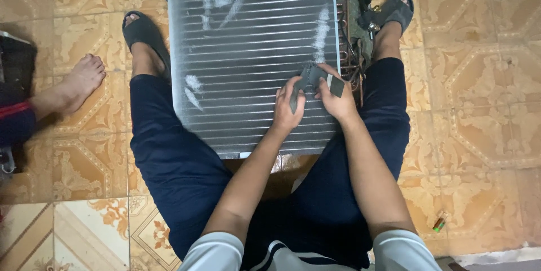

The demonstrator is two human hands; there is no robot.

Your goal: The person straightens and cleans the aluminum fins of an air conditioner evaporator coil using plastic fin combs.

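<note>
Both hands are closed on a small grey comb (311,76). The left hand (288,107) pinches its left side and the right hand (337,97) grips its right side. The comb looks light and stiff, easy to hold by its ends. It rests on the coil (248,62), whose thin metal fins look easy to bend. The coil lies on the tile floor (473,79) between the person's legs (163,152).

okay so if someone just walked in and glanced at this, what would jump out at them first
Most striking is the big silver finned coil lying on the patterned tile floor between the seated person's legs, with pale flattened patches across its fins. Near its right edge, the left hand and right hand grip a small grey tool against the fins. At far left, another person's bare foot rests on the tiles.
</note>
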